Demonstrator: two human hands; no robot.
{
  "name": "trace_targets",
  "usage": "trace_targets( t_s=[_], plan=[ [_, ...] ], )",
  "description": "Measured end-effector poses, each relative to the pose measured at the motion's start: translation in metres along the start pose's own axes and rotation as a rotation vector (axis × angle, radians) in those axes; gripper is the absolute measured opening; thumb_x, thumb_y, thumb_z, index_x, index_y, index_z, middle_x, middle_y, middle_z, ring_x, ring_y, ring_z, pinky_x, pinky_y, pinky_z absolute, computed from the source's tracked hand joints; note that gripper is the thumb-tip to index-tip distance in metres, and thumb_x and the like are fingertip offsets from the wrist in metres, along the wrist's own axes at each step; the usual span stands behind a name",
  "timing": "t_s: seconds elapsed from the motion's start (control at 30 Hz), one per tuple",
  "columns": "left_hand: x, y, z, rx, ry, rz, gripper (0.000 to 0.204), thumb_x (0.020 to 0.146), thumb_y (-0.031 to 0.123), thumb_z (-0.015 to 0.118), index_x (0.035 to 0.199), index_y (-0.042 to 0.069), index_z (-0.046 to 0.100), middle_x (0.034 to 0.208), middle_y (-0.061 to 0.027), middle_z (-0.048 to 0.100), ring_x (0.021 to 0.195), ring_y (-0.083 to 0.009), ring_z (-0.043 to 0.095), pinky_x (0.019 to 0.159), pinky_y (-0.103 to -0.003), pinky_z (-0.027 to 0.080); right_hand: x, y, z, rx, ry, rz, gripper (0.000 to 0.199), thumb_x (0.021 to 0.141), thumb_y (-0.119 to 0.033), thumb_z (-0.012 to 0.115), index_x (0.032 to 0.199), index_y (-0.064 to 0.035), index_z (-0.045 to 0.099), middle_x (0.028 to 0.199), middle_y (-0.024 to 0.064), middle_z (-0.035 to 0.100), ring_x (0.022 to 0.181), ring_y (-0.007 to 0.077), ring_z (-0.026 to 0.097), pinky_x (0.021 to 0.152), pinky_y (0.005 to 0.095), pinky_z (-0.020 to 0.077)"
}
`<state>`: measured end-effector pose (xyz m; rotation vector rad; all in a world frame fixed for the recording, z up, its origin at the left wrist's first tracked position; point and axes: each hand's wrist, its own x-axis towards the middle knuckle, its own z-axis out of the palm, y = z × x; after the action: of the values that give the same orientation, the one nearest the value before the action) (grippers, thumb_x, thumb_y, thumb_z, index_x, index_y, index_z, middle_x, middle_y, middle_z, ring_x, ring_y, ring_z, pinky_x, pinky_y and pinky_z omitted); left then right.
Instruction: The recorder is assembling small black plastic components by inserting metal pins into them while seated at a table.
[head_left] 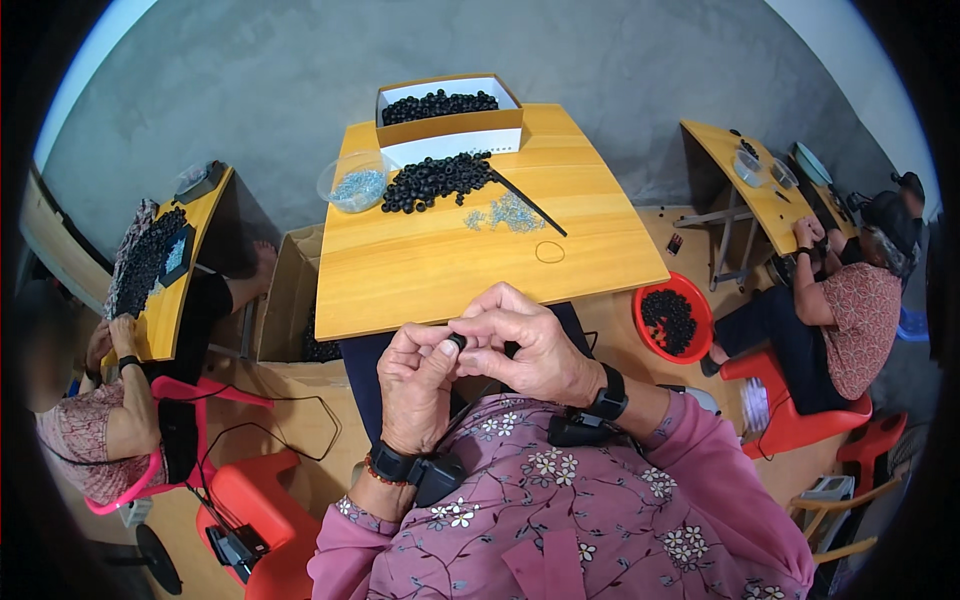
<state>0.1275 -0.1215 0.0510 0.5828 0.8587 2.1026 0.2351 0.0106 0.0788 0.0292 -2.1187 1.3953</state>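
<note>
The pink floral-patterned fabric garment is nearest the camera. Beyond it stands the yellow wood-grained counter, carrying an open white-and-brown cardboard box and, just in front of that, a loose heap of black rounded pieces. Left hand: fingers closed on a small black rounded piece, seated at the thumb tip near the counter's near edge. Right hand: fingers bent, just beside the piece; grip cannot be determined.

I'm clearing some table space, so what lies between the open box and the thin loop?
In the head view, black pieces lie there, then small silvery pieces and a black stick, all on the yellow table.
</note>
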Motion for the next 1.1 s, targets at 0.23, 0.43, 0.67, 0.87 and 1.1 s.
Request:
trace_targets(
  t_s=[0.23, 0.43, 0.67, 0.87, 1.1],
  plan=[
    [0.002, -0.005, -0.014, -0.161, -0.003, -0.066, 0.008, 0.095, 0.000, 0.062, 0.103, 0.001, 0.061, 0.103, -0.0131, 0.069, 0.093, -0.0194, 0.068, 0.080, -0.030, 0.057, 0.010, -0.001, 0.007, -0.188, -0.036, -0.069, 0.029, 0.080, 0.001, 0.072, 0.108, 0.0046, 0.064, 0.088, 0.0098, 0.052, 0.073, 0.0199, 0.059, 0.062, 0.0312, 0.0518],
    [0.001, -0.002, -0.013, -0.205, 0.106, -0.067, 0.007, 0.096, -0.001, 0.060, 0.102, 0.002, 0.061, 0.101, -0.0105, 0.068, 0.091, -0.0166, 0.067, 0.079, -0.028, 0.056, 0.020, 0.010, 0.014, -0.278, -0.025, -0.162, 0.022, 0.077, 0.003, 0.071, 0.097, 0.0037, 0.062, 0.082, 0.0095, 0.050, 0.066, 0.0201, 0.056, 0.057, 0.0324, 0.0478],
    [0.000, -0.005, -0.020, -0.238, 0.140, -0.012, 0.009, 0.096, -0.001, 0.059, 0.104, 0.002, 0.062, 0.102, -0.0090, 0.066, 0.092, -0.0167, 0.067, 0.084, -0.031, 0.057, 0.025, 0.024, 0.026, -0.294, 0.036, -0.253, 0.024, 0.076, 0.004, 0.072, 0.098, 0.0017, 0.063, 0.078, 0.0068, 0.051, 0.060, 0.0148, 0.054, 0.053, 0.0287, 0.0452],
    [0.008, 0.004, -0.020, -0.185, 0.084, -0.100, 0.009, 0.097, 0.002, 0.059, 0.105, 0.001, 0.061, 0.103, -0.0107, 0.067, 0.092, -0.0179, 0.067, 0.084, -0.033, 0.058, 0.026, 0.023, 0.017, -0.321, 0.013, -0.271, 0.026, 0.074, 0.003, 0.073, 0.098, 0.0017, 0.065, 0.077, 0.0070, 0.053, 0.061, 0.0177, 0.056, 0.053, 0.0302, 0.0464],
    [0.006, 0.008, -0.021, -0.163, 0.002, -0.193, 0.007, 0.098, 0.005, 0.058, 0.103, 0.001, 0.061, 0.100, -0.0106, 0.067, 0.092, -0.0176, 0.067, 0.084, -0.034, 0.059, 0.025, 0.019, 0.011, -0.471, -0.003, -0.369, 0.030, 0.071, 0.004, 0.074, 0.100, 0.0015, 0.067, 0.079, 0.0085, 0.056, 0.063, 0.0232, 0.059, 0.058, 0.0335, 0.0501]
  ],
)
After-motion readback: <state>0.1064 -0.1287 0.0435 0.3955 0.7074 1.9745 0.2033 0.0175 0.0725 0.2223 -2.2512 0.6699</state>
